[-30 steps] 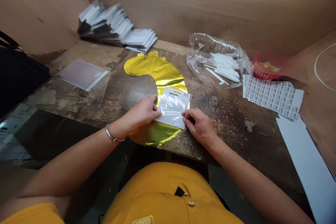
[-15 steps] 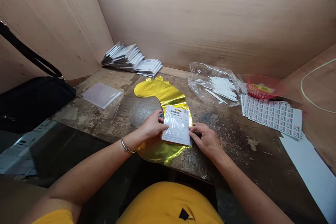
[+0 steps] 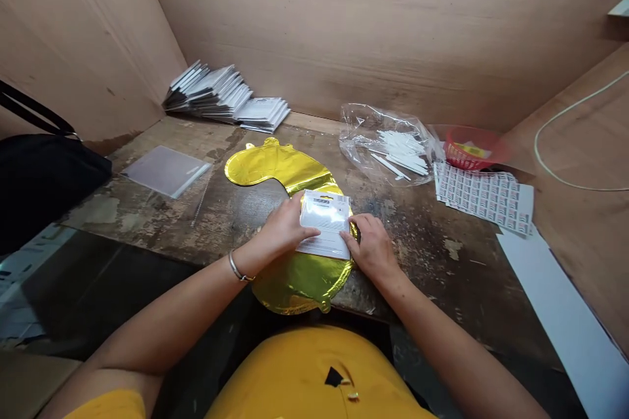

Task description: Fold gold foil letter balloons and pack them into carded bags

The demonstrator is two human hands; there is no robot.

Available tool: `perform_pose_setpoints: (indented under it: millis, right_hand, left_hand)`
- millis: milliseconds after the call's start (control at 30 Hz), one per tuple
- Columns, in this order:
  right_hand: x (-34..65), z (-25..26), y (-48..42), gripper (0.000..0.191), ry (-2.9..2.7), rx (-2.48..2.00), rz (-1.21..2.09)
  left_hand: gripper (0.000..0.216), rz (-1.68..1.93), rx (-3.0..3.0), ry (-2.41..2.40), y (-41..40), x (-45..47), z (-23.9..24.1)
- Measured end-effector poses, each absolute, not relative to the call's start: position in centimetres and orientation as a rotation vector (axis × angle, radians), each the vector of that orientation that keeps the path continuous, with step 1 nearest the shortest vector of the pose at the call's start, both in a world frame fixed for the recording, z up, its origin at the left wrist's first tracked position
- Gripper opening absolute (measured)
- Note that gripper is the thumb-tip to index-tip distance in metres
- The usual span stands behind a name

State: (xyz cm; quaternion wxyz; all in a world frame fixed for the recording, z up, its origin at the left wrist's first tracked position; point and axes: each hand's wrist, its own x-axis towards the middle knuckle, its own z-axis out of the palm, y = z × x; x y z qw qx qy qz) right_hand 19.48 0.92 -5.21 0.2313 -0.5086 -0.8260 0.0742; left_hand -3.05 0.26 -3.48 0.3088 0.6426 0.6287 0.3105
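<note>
Between my hands is a flat white printed packet (image 3: 324,226) in shiny clear film, with a hang slot at its top edge. My left hand (image 3: 287,226) grips its left side, thumb lying across the front and fingers behind. On the right edge, my right hand (image 3: 371,245) pinches the packet between thumb and fingers. Beneath it lies a gold foil balloon (image 3: 295,281), flat and curved, its lower end near the table's front edge. The packet covers the balloon's middle.
Stacks of similar white packets (image 3: 211,95) lean at the back left. A clear sleeve (image 3: 167,170) lies left. At the right are a clear bag of white sticks (image 3: 403,150), a red basket (image 3: 466,154), sticker sheets (image 3: 484,200) and white paper (image 3: 555,288). A black bag (image 3: 49,183) sits far left.
The view has shifted a little. The packet has tilted and its glare has moved; both hands still hold it. More of the balloon's lower part shows.
</note>
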Motion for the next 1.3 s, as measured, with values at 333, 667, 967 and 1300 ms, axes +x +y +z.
perform_pose_setpoints:
  millis: [333,667,967,1300]
  right_hand:
    - [19.5,-4.9,-0.4,0.050,-2.441,-1.013,0.224]
    - [19.0,-5.0,-0.5,0.055,-2.771,-1.089,0.465]
    - [20.4,-7.9,0.8,0.065,-2.777,-0.811,0.124]
    - [18.9,-4.4,-0.8,0.065,-2.746,-1.285,0.370]
  left_hand:
    - [0.051,1.408,1.215,1.658,7.5,-8.6,-1.0]
    - [0.040,1.321,1.324,2.314,24.8,-19.9,3.6]
    - [0.055,0.670,1.777,2.447,27.6,-16.4,0.0]
    - [0.066,0.403,2.047,2.283,24.1,-15.2,2.9]
